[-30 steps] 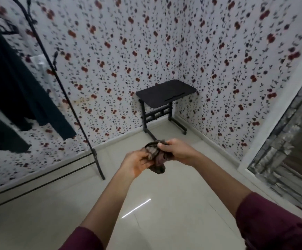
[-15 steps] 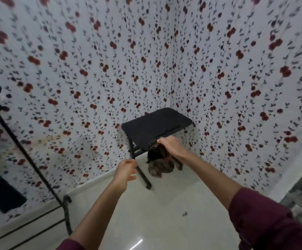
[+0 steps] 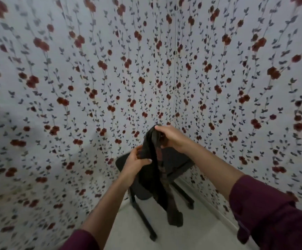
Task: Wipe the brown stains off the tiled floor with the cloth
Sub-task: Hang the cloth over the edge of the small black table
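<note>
Dark cloth [image 3: 154,170] held up at chest height in front of a corner of rose-patterned wallpaper [image 3: 74,87], hanging down in a long fold above the pale tiled floor [image 3: 191,231]. Right hand [image 3: 172,138] with grip closed on the cloth's top edge; left hand [image 3: 137,161] lower, grip pinching its side. Behind the cloth, a small black counter [image 3: 179,165] on thin legs.

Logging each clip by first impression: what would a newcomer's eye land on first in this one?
First, the dark cloth hanging in mid-air at centre, its top gripped by the right hand and a fold lower down pinched by the left hand. Next, the red-flowered wallpaper covering both walls of the corner. Behind the cloth stands a small black table on the pale tiled floor.
</note>
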